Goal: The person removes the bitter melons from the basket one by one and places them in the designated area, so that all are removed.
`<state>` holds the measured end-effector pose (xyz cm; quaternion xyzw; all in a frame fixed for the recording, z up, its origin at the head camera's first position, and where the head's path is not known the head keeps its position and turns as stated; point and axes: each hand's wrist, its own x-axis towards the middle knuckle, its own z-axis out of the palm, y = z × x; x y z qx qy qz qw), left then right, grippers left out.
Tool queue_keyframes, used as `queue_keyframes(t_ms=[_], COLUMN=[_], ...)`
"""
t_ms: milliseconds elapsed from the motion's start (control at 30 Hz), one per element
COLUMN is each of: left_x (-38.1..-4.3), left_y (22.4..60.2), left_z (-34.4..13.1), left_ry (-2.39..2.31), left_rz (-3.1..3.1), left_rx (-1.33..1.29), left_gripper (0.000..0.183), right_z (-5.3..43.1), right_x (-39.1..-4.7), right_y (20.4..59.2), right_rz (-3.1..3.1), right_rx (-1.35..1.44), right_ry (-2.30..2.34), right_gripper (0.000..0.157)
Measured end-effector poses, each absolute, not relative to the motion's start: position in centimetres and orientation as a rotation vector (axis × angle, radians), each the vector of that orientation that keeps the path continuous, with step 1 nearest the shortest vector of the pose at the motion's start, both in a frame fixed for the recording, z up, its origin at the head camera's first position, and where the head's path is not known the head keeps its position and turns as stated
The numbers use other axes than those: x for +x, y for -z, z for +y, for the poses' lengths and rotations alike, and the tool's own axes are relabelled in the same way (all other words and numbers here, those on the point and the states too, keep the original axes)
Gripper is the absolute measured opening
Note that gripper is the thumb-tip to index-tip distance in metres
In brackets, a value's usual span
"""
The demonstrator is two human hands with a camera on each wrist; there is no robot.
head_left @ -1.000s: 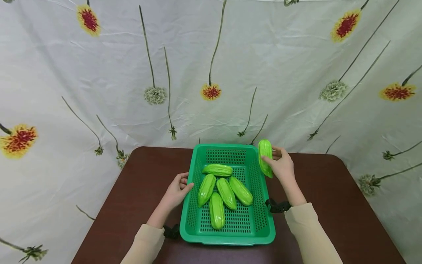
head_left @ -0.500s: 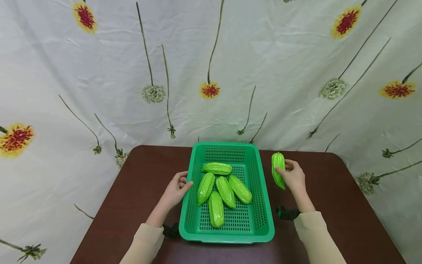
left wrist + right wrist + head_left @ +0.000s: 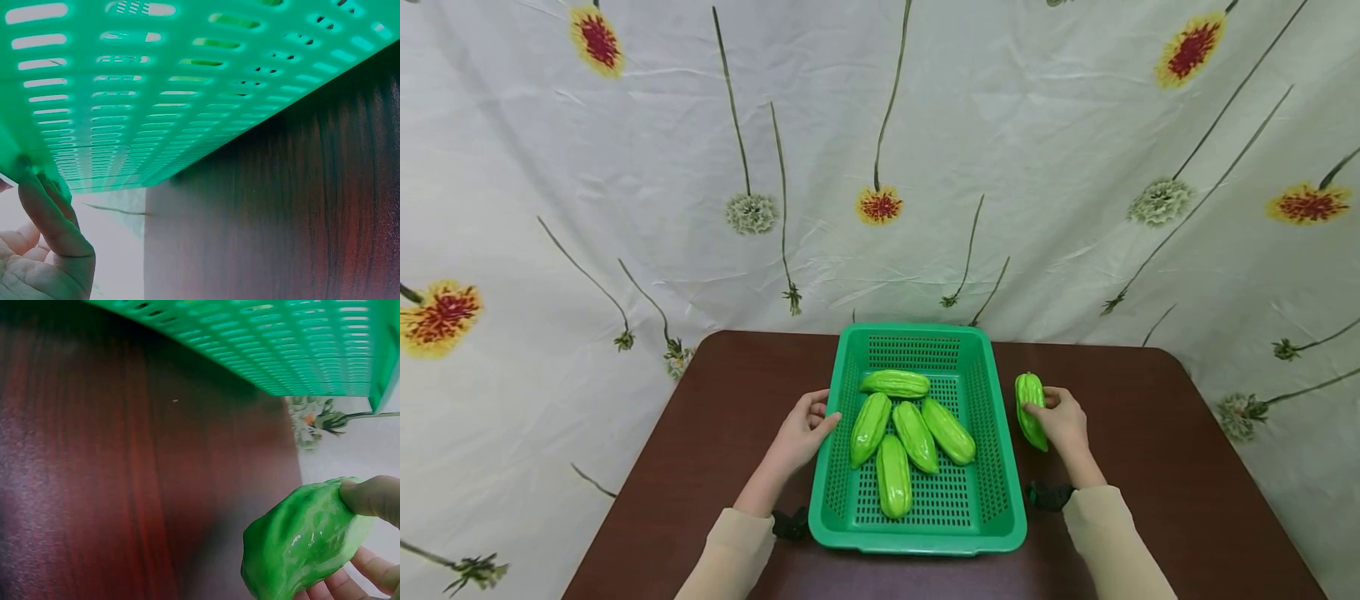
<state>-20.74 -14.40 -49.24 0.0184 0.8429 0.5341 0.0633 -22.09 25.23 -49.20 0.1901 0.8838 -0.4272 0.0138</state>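
My right hand (image 3: 1064, 423) grips a light green, ridged bitter melon (image 3: 1028, 396) to the right of the green basket (image 3: 917, 543). In the right wrist view the thumb presses the near side of the bitter melon (image 3: 300, 540) and fingers wrap beneath it, low over the table. My left hand (image 3: 796, 432) holds the basket's left rim, thumb at the top edge and fingers curled against the outside; the left wrist view has these fingers (image 3: 53, 219) at the rim. Several more bitter melons (image 3: 892, 477) lie inside the basket, one crosswise toward the back.
The basket stands in the middle of a dark brown wooden table (image 3: 722, 392). A white floral cloth (image 3: 820, 167) hangs behind the table's far edge. Each wrist carries a black strap, such as the right strap (image 3: 1051, 497).
My right hand has carried the bitter melon from above the basket's right rim outward to the right, then down toward the table. The left hand and basket have stayed in place.
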Motion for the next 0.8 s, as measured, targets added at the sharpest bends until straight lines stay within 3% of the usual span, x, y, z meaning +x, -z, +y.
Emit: queue_keyframes(t_ms=[800], left_x=[-20.6], left_y=[49.3], left_z=[-14.4], left_ry=[-1.620], left_rz=[2.568], left_rx=[0.056], left_gripper=[0.052], right_z=[25.0], right_x=[-22.2], right_y=[50.9], right_rz=[2.732], right_rx=[0.541], right_ry=[1.216], right_gripper=[0.062])
